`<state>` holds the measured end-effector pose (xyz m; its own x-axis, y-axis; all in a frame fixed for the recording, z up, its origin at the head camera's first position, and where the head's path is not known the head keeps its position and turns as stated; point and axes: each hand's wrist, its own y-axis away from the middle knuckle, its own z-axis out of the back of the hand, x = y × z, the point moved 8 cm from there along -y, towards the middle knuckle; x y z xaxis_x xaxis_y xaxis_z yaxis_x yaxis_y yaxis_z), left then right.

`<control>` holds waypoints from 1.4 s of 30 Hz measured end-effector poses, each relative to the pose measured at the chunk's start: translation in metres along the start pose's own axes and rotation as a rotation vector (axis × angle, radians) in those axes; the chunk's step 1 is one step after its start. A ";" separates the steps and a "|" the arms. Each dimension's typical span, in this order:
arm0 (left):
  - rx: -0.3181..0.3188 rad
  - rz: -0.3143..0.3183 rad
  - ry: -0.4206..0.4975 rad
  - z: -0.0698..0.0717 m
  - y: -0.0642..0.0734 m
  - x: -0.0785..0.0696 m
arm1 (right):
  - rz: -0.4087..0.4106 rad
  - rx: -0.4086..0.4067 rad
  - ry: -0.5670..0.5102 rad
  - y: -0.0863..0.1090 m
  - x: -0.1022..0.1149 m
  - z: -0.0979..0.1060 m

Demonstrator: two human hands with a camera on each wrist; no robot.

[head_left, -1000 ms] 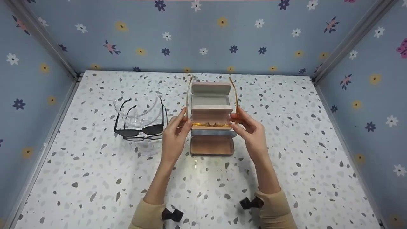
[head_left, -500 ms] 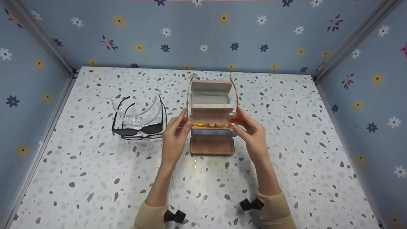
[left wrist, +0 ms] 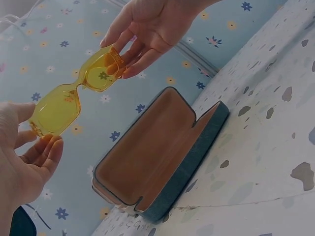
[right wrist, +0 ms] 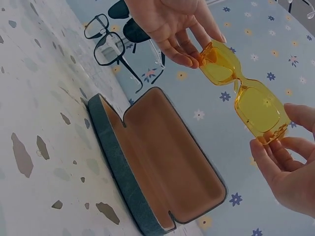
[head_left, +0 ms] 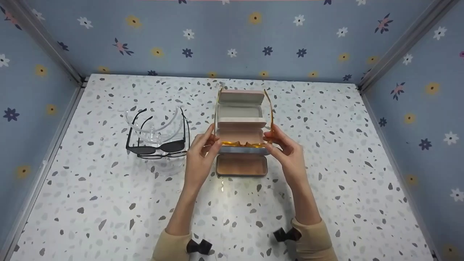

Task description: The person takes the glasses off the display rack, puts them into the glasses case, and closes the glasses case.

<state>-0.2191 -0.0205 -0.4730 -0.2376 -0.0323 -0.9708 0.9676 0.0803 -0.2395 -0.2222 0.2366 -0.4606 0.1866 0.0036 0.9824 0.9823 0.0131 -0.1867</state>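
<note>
Yellow translucent sunglasses (head_left: 239, 144) are held level above a row of open glasses cases, temples unfolded and pointing away. My left hand (head_left: 200, 154) pinches the left end of the frame between thumb and fingers. At the other end, my right hand (head_left: 290, 156) pinches the frame in the same way. The nearest case (left wrist: 147, 147) is dark teal with a brown lining and has nothing inside. Behind it, a case with a pinkish lining (head_left: 243, 136) lies partly under the sunglasses. The farthest case (head_left: 240, 111) has a grey lining.
To the left, a clear stand (head_left: 154, 137) bears black sunglasses (head_left: 173, 146) and thin black-rimmed glasses (right wrist: 109, 48). The speckled white table (head_left: 344, 174) meets blue flowered walls (head_left: 232, 36) at the back and sides.
The head view has shifted slightly. Both hands and the sunglasses have shifted a little to the right and nearer relative to the cases. The grip on the sunglasses looks the same.
</note>
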 end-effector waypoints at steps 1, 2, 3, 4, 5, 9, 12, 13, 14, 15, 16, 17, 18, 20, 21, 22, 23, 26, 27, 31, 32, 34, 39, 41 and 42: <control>0.001 0.000 -0.002 0.000 0.000 0.000 | -0.001 0.001 -0.002 0.000 0.000 0.000; 0.004 0.002 -0.001 0.000 0.000 0.000 | -0.002 0.001 -0.003 0.000 -0.001 0.000; 0.007 0.002 -0.001 0.000 0.001 0.000 | -0.001 0.000 -0.003 0.000 -0.001 0.000; 0.009 0.004 -0.001 0.000 0.001 0.000 | -0.001 -0.003 -0.006 -0.001 -0.001 0.000; 0.012 0.003 -0.001 0.000 0.001 0.000 | -0.001 -0.005 -0.008 -0.001 -0.001 0.001; 0.022 0.007 -0.003 -0.001 0.000 0.001 | -0.001 -0.013 -0.006 -0.001 0.000 0.002; 0.027 0.009 -0.002 -0.001 0.000 0.000 | 0.006 -0.012 0.007 0.000 0.001 0.002; 0.029 0.009 -0.002 -0.001 0.000 0.000 | 0.009 -0.011 0.011 -0.001 0.002 0.002; 0.030 0.010 -0.002 -0.001 -0.001 0.000 | 0.011 -0.011 0.012 -0.001 0.003 0.002; 0.032 0.011 -0.002 -0.001 -0.001 0.000 | 0.011 -0.011 0.012 -0.001 0.003 0.002; 0.032 0.012 -0.006 -0.001 0.000 0.000 | 0.010 -0.011 0.015 -0.001 0.003 0.002; 0.034 0.012 -0.009 -0.001 0.000 0.000 | 0.008 -0.010 0.017 -0.001 0.003 0.002; 0.035 0.012 -0.009 -0.001 0.000 0.001 | 0.003 -0.010 0.016 -0.001 0.003 0.002; 0.039 0.013 -0.006 0.000 0.001 0.001 | -0.005 -0.011 0.012 -0.001 0.002 0.001; 0.039 0.013 -0.006 0.000 0.001 0.002 | -0.008 -0.011 0.011 -0.001 0.002 0.001; 0.039 0.014 -0.003 0.000 0.001 0.002 | -0.009 -0.011 0.012 -0.001 0.002 0.001; 0.039 0.015 0.003 0.000 0.001 0.002 | -0.008 -0.012 0.012 -0.002 0.002 0.001; 0.037 0.011 0.020 0.000 0.001 0.001 | -0.005 -0.011 0.005 -0.002 0.002 0.000; 0.036 0.008 0.027 0.000 0.002 0.001 | -0.003 -0.010 -0.001 -0.002 0.002 0.000; 0.034 -0.003 0.054 0.000 0.002 0.000 | 0.009 -0.005 -0.025 -0.001 0.002 -0.001; 0.033 -0.004 0.056 0.000 0.002 0.000 | 0.013 -0.004 -0.030 -0.001 0.003 -0.001; 0.035 -0.004 0.059 0.000 0.002 0.000 | 0.016 -0.005 -0.026 -0.001 0.002 0.000; 0.037 -0.001 0.055 0.000 0.001 0.000 | 0.016 -0.006 -0.006 0.000 0.002 0.001; 0.037 -0.002 0.051 0.000 0.001 0.000 | 0.016 -0.007 -0.003 0.000 0.001 0.001; 0.037 -0.002 0.049 0.000 0.001 0.000 | 0.017 -0.006 -0.001 0.000 0.001 0.001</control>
<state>-0.2178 -0.0199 -0.4736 -0.2429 0.0163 -0.9699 0.9693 0.0430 -0.2420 -0.2225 0.2379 -0.4596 0.2030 0.0050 0.9792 0.9792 0.0070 -0.2030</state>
